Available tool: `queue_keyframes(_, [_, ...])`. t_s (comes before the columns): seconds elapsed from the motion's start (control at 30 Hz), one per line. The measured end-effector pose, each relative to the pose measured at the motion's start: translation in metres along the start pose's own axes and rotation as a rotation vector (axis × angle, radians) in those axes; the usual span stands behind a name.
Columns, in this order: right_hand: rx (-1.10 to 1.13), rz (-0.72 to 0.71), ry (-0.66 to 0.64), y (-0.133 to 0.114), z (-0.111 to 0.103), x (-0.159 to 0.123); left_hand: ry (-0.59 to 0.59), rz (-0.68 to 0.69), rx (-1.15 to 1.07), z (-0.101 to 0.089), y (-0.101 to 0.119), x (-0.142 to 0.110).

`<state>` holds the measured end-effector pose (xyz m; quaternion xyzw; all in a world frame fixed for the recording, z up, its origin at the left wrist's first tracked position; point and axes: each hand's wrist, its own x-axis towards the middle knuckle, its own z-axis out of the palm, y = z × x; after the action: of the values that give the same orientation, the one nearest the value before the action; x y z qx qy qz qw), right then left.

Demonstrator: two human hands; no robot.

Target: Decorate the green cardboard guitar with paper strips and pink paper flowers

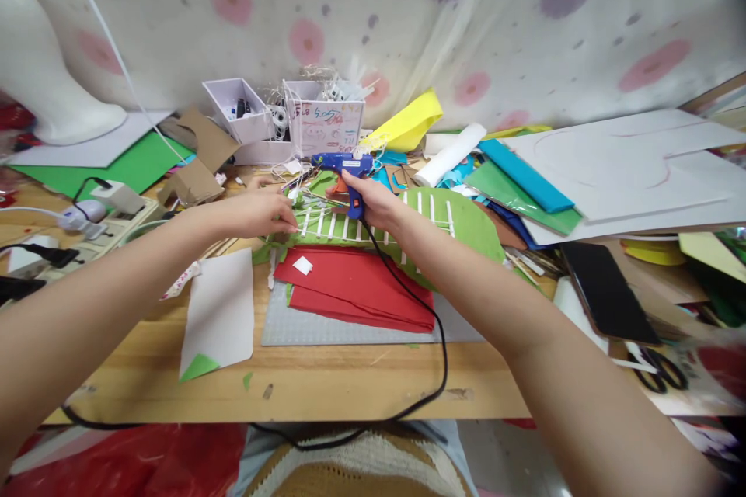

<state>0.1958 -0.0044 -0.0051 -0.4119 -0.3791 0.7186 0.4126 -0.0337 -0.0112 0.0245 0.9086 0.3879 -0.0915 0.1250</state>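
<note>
A blue hot glue gun [355, 165] with an orange trigger is gripped in my right hand [376, 202], its nozzle facing left. Its black cord runs down over the table. My left hand [269, 211] is closed, fingertips pinched together by the left end of a white ladder-like strip [345, 227]; what they hold is too small to make out. That strip lies across a green leaf-shaped sheet [475, 229]. In front of it, folded red sheets [355, 291] with a small white square [302, 265] rest on a grey cutting mat [326, 332].
White boxes [326, 124] of odds and ends stand at the back. A power strip [120, 221] with plugs lies left, near a white paper sheet [218, 311]. To the right are a black phone [609, 291], scissors [656, 369] and large white boards [611, 163].
</note>
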Motion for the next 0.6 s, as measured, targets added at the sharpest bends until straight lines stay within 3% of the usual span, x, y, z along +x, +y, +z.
queue_keyframes(0.17, [0.008, -0.003, 0.013, 0.001, 0.002, 0.001, 0.004, 0.015, -0.032, 0.003, -0.010, 0.001])
queue_keyframes(0.37, [-0.015, -0.010, 0.015, 0.001, 0.002, 0.002, 0.096, -0.041, 0.210, 0.015, -0.006, 0.002])
queue_keyframes(0.6, [-0.050, -0.037, -0.014, 0.006, -0.002, 0.003, 0.168, -0.239, 0.267, 0.030, 0.002, 0.006])
